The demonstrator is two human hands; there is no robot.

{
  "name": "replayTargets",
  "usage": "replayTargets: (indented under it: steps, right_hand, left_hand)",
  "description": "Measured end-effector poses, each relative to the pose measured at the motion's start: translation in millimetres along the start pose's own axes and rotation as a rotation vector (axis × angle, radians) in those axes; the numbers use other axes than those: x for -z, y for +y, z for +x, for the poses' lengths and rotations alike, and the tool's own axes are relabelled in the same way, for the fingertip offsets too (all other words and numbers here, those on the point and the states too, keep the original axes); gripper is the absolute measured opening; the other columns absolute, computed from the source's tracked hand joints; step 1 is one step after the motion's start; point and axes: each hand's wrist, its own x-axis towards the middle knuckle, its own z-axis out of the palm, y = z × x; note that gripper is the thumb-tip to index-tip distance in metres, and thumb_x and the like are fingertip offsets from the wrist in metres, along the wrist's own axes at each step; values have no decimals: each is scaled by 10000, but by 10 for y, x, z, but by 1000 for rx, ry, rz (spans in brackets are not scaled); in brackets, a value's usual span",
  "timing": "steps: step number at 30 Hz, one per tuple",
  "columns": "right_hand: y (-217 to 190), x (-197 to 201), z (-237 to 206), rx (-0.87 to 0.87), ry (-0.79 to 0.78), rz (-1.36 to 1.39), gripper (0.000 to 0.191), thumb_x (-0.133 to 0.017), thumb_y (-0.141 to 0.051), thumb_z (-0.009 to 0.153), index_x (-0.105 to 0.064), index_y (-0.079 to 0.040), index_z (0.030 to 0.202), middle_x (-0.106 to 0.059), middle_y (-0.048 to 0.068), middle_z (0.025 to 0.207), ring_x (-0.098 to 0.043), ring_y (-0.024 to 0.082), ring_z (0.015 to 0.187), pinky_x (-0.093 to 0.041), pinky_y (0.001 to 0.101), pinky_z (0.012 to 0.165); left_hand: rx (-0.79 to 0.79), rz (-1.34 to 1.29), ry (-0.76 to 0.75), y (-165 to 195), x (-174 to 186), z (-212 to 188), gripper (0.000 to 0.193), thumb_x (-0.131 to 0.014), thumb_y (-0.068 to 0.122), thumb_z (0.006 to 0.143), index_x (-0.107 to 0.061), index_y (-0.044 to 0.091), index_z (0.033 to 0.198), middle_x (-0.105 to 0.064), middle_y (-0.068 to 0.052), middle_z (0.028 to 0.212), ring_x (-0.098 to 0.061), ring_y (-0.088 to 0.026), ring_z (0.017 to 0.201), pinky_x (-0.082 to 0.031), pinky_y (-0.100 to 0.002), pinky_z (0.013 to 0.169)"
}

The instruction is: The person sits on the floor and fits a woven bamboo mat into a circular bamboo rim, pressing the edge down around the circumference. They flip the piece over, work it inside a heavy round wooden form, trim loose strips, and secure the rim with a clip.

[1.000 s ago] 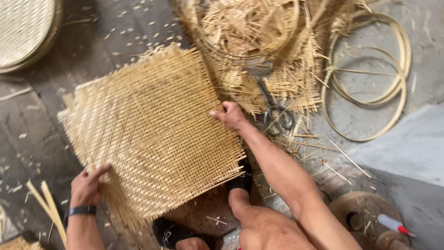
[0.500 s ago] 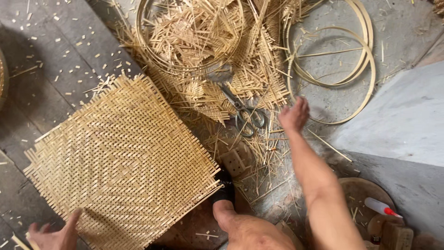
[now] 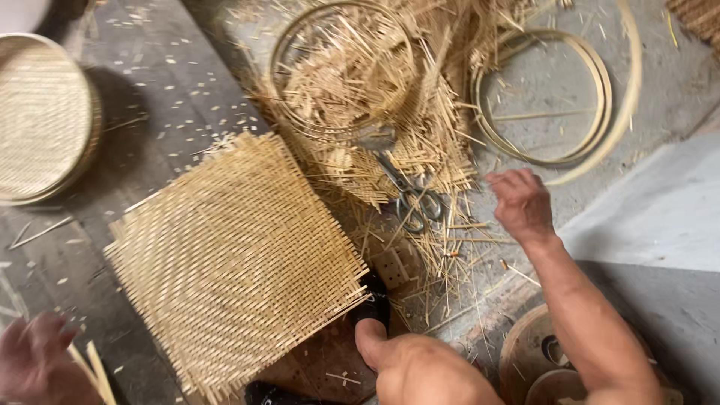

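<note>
The woven bamboo mat (image 3: 236, 259) is the biggest thing before you: a square sheet lying flat on the grey floor (image 3: 150, 97), turned like a diamond, one corner toward the heap of offcuts and the opposite one toward your knee, loose strip ends fringing every side. No hand touches it. Beyond its upper corner lies the heap of cut bamboo slivers (image 3: 375, 97), half burying a thin hoop. Right of the heap, a stack of bamboo hoops (image 3: 544, 97) lies flat, with one larger hoop running out of the top edge. The round woven tray (image 3: 41, 116) sits at the left edge, partly cut off.

Your right hand (image 3: 521, 202) hovers low over the floor below the hoops, fingers loosely curled, holding nothing. The scissors (image 3: 409, 195) lie just left of it on the slivers, handles toward you, blades pointing up into the heap and partly hidden. Your left hand (image 3: 34, 364) is blurred in the bottom-left corner beside pale bamboo strips (image 3: 94, 367); its grip cannot be made out.
</note>
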Motion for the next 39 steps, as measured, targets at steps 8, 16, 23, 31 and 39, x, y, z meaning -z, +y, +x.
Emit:
replayTargets:
  steps: [8,16,23,31,39]
  right_hand:
    - [-1748,875,1042,1065,-168,-75,233,-661,-88,835,-730,-119,1055,-680,77,982,-659,267,1039,-426,466,1145]
    - [-2399,894,1772,503,-23,477,663,-569,-139,888,-377,1,1507,-463,294,1404,-496,400,1316,-411,465,1176]
    - [-3050,767,2191,344,-191,651,736,-651,-450,970,-381,-112,1565,-492,219,1426,-555,317,1252,-586,470,901]
    - [-3716,901,2466,793,326,830,97,-707,-80,1157,-749,-99,1243,-726,75,1092,-731,160,916,-657,278,742]
    - [-4347,1260,2051,1103,466,268,526,-407,-497,1093,-673,-84,904,-551,39,764,-459,124,601,-376,285,504]
  left_hand:
    - [801,-929,-456,274,-307,507,851,-398,736,937,-511,43,1417,-673,-94,1109,-630,-230,1014,-521,-386,845]
    - [814,-1115,-191,78,299,327,287,-633,368,1023,-657,117,1160,-439,57,626,-339,-60,509,-268,-222,436]
    - [782,-1157,-221,-125,486,81,302,-640,338,1021,-652,91,1193,-424,51,631,-327,-63,514,-262,-218,434]
    - [718,-1008,-325,617,794,179,274,-607,186,949,-701,9,1136,-730,-102,851,-649,-156,682,-526,-286,592]
    - [516,-556,-680,1427,344,448,390,-622,375,1028,-795,43,918,-488,30,528,-355,-47,404,-284,-231,371]
